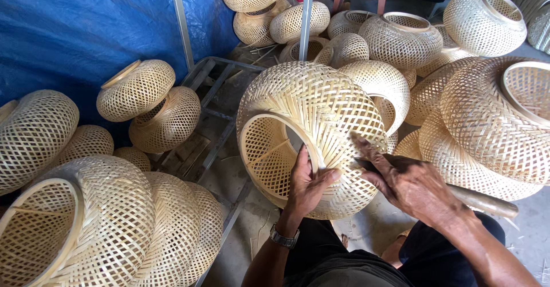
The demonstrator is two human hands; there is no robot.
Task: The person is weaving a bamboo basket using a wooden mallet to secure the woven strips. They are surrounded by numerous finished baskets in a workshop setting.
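Observation:
A round woven bamboo basket point(312, 106) lies on its side in front of me, its ringed opening facing left. My left hand point(306, 184) grips the rim of that opening, thumb on the outside weave; a watch is on the wrist. My right hand point(409, 184) presses its fingers against the basket's right side and holds a knife with a wooden handle point(481, 202), the blade lying under the fingers against the weave.
Many similar woven baskets surround me: a stack at lower left point(109, 224), a pair at left point(149, 106), several at right point(492, 126) and behind point(401, 37). A blue tarp point(74, 29) hangs at left. A metal frame point(215, 120) lies on the floor.

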